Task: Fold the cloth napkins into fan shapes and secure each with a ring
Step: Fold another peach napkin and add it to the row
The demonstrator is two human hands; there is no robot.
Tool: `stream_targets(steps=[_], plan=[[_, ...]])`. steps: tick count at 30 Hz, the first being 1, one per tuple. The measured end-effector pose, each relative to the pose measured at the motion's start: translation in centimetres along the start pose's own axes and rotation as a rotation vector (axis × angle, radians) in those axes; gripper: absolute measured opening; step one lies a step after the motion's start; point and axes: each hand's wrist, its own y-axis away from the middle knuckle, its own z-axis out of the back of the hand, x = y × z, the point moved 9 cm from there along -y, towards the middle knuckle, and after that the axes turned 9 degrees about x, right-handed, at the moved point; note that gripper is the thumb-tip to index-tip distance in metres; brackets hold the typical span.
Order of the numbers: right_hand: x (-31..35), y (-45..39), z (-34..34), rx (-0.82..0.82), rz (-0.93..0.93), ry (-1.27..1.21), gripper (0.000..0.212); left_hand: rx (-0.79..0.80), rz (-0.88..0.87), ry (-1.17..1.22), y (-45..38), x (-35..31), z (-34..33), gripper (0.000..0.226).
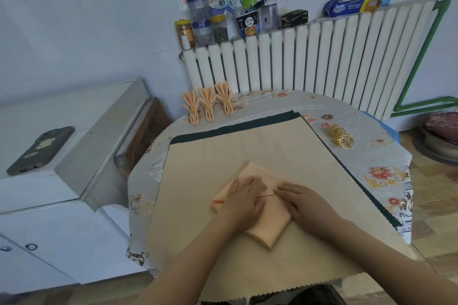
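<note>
A peach cloth napkin (270, 225), folded into a flat rectangle, lies on a beige mat (247, 146) near the table's front. My left hand (244, 199) rests flat on the napkin's left part. My right hand (304, 202) lies on its right part with fingers pointing left, fingertips at a crease between the hands. Three finished peach fan napkins (208, 104), each tied at the waist with a gold ring, stand in a row at the table's far left. A pile of gold rings (340, 137) sits at the right of the mat.
The round table (386, 168) has a flowered plastic cover; a dark green cloth (235, 127) shows under the mat. A white radiator (309, 57) with jars and bottles stands behind. A white counter with a phone (41, 150) is at the left.
</note>
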Motion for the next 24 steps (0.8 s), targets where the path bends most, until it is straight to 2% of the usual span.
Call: stream_targets(steps=[6,10,12,14,16,17,19,21,24], plan=[[-0.4,0.3,-0.4,-0.012,-0.005,0.013,0.043,0.08,0.053,-0.121,2.3,4.2,-0.5,0.053],[-0.3,0.2,-0.3,-0.011,0.001,0.019,0.043,0.102,0.067,-0.231,2.6,4.2,0.0,0.052],[-0.1,0.2,-0.3,-0.002,0.002,0.034,0.042,-0.026,-0.041,-0.26,2.4,1.7,1.4,0.048],[0.0,0.0,-0.5,0.013,0.004,0.021,0.042,-0.113,-0.18,-0.173,2.4,-0.5,1.7,0.047],[0.1,0.0,-0.4,0.002,0.007,0.02,0.042,0.016,-0.174,-0.054,2.7,-1.3,0.2,0.057],[0.2,0.0,-0.4,-0.009,0.013,0.026,0.042,0.093,-0.137,-0.069,2.9,-1.1,-1.1,0.063],[0.1,0.1,-0.5,-0.005,0.018,0.03,0.042,0.095,-0.11,-0.147,3.3,-0.8,-1.9,0.07],[-0.3,0.1,-0.8,0.021,-0.005,-0.049,0.039,0.047,-0.121,-0.148,3.5,-0.2,-1.8,0.074],[-1.2,0.3,-0.3,0.147,-0.101,-0.337,0.024,0.022,-0.131,-0.055,4.0,0.2,-1.5,0.071]])
